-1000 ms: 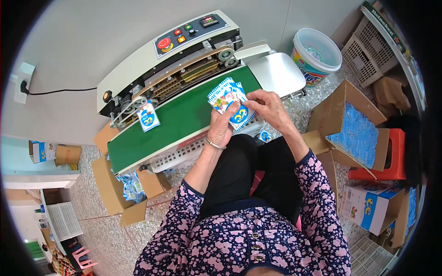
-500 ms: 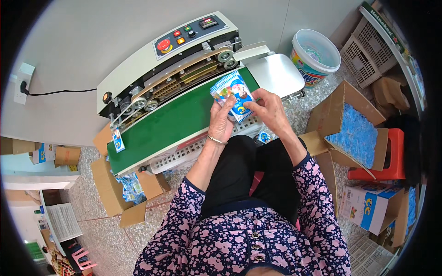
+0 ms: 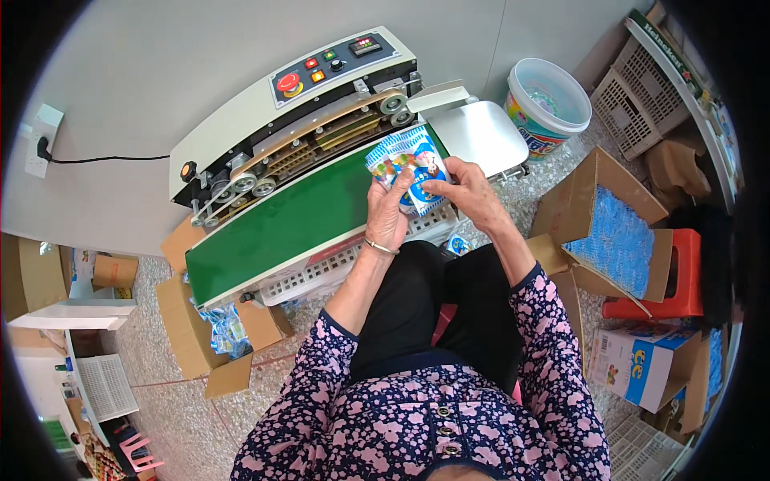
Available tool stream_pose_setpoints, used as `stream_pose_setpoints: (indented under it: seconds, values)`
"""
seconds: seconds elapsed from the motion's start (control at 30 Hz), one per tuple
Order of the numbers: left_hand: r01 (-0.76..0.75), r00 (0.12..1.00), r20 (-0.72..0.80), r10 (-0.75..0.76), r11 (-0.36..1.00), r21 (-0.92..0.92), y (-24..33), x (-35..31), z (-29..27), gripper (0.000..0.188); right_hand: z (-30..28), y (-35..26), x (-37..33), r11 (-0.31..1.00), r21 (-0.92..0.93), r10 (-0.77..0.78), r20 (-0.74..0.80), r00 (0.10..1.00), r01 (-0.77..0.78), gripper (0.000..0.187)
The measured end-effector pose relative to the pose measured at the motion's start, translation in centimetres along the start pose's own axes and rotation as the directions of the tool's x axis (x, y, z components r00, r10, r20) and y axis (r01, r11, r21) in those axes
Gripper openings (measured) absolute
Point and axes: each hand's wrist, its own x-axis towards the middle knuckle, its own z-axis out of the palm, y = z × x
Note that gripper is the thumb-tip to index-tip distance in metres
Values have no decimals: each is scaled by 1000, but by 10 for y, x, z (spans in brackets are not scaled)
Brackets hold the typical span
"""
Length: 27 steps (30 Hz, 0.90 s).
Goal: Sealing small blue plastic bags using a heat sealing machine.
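Note:
My left hand (image 3: pixel 387 215) grips a fanned stack of small blue-and-white printed packets (image 3: pixel 407 146), its thumb lying across their front. At the stack's right side my right hand (image 3: pixel 475 196) has its thumb on the front packet and its fingers at the edge behind. The packets have striped blue ends. Both hands are above the near right part of a green conveyor belt (image 3: pixel 293 228). Behind the belt stands a band sealing machine (image 3: pixel 241 120) with rollers, brass-coloured bars and a control panel (image 3: pixel 333 68).
An open carton (image 3: pixel 180 321) with loose packets lies below the belt's left end. To my right, a carton of tightly packed blue packets (image 3: pixel 613 240) leans by a red stool (image 3: pixel 686 272). A white bucket (image 3: pixel 525 100) stands beyond the metal plate (image 3: pixel 479 138). A white basket (image 3: pixel 321 276) sits under the belt.
The packet hanging at the belt's left end is gone from there. My right hand has slid the front packet slightly rightward, so the stack fans wider. My left hand stays nearly in place.

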Motion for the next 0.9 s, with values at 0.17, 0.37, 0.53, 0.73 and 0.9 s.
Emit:
stream_pose_setpoints:
  seconds: [0.17, 0.37, 0.53, 0.73, 0.9]
  values:
    - [3, 1000, -4, -3, 998, -57, 1, -5, 5, 39, 3, -11, -6, 992, -21, -127, -90, 988, 126, 25]
    - [47, 999, -29, -46, 998, 36, 0, -5, -7, 32, 19, -21, -12, 854, -422, -373, -93, 923, 303, 28]
    - [59, 997, -52, -61, 998, -37, -6, -4, -12, 27, 8, -13, -8, 985, 118, -129, -7, 992, 129, 23]
    - [43, 995, -86, -51, 994, -99, -6, -2, -17, 27, 11, -20, -9, 991, 120, -66, 5, 998, 65, 22]
    - [46, 998, -45, -51, 995, -88, 0, 0, -6, 26, 17, -19, -9, 984, -139, -118, -19, 993, 114, 21]
